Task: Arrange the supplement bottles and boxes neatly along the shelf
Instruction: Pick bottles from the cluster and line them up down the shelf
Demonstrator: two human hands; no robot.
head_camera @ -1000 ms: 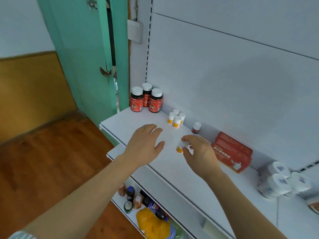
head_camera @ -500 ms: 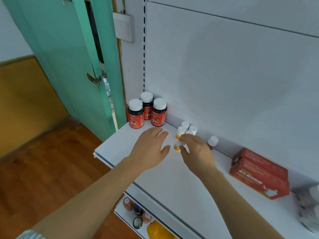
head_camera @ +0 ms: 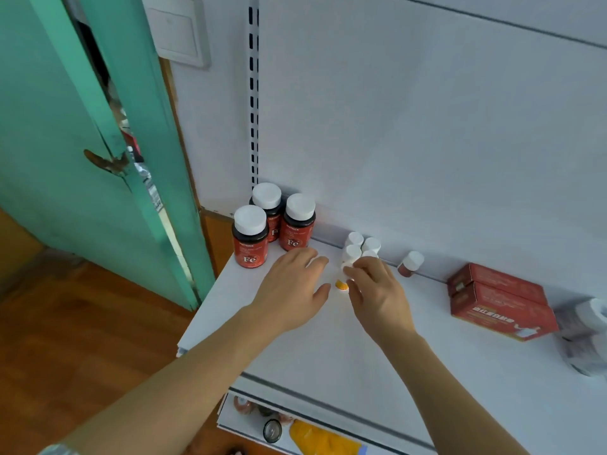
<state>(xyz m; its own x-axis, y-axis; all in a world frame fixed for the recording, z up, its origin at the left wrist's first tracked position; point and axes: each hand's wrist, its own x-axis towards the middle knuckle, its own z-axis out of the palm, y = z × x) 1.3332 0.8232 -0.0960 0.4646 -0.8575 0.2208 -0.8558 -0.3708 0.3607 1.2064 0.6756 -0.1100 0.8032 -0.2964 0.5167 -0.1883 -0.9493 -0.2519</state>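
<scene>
A person stands at a white metal shelf [head_camera: 328, 349] and is setting one small bottle into a group. The right hand [head_camera: 377, 293] pinches a small white bottle with an orange band at its base [head_camera: 342, 281] between thumb and fingertips, holding it upright at the front of a cluster of matching small white-capped bottles [head_camera: 361, 247] that stand by the back panel. Whether its base touches the shelf cannot be told. The left hand [head_camera: 290, 290] is flat and relaxed, fingers loosely spread, just beside the held bottle and gripping nothing.

The step appears to be adding this bottle to the cluster. The next move likely calls for a gentle nudge against its neighbours, then letting go without tipping them.

Three larger dark bottles with red labels and white caps [head_camera: 272, 228] stand together at the shelf's left end. A lone small dark-red bottle with a white cap [head_camera: 410, 264] stands apart to the right, and beyond it two red cardboard boxes [head_camera: 499, 303] lie side by side.
</scene>
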